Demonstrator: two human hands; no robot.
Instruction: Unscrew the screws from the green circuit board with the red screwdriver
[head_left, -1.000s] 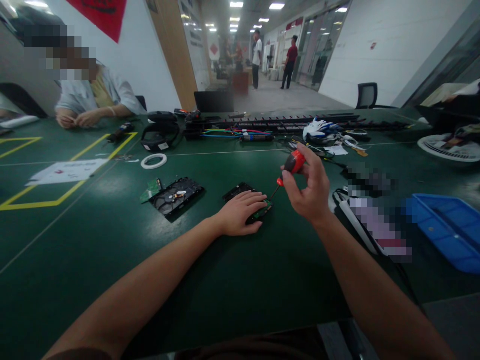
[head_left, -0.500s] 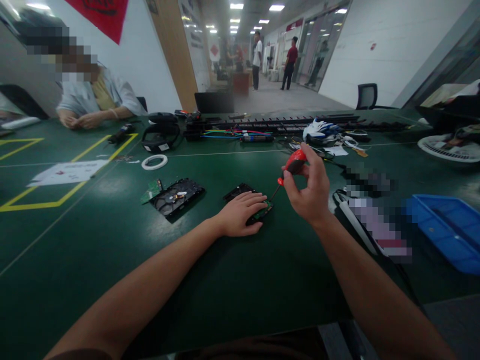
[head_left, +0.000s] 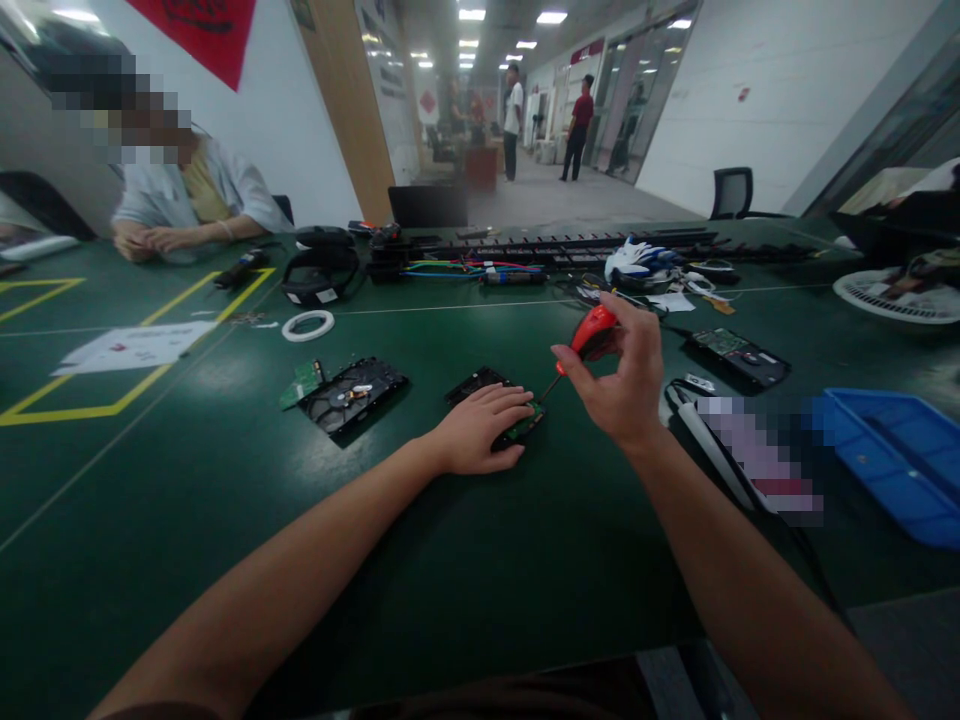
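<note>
My left hand (head_left: 484, 430) lies flat across a black hard drive (head_left: 480, 385), its fingers stretched over the casing and the thumb apart at the near side. A green circuit board (head_left: 531, 418) shows at the drive's right end, partly under the fingers. My right hand (head_left: 622, 375) is closed around the red and black handle of a screwdriver (head_left: 592, 330). The shaft slants down to the left, with its tip at the board's edge; whether it sits in a screw is too small to tell. Left of my hands lies an opened hard drive (head_left: 356, 395) with a loose green board (head_left: 302, 385) beside it.
Another hard drive (head_left: 739, 358) lies to the right, near a blue plastic tray (head_left: 900, 460). A white tape roll (head_left: 308, 325), a black headset (head_left: 321, 270), coloured cables (head_left: 457, 268) and a blue-white glove (head_left: 641, 260) lie farther back. A person (head_left: 199, 190) sits across the table at left.
My right thumb has lifted and moved left off the screwdriver's lower handle, and the fingers have shifted round it. The screwdriver tip and my left hand stay in place.
</note>
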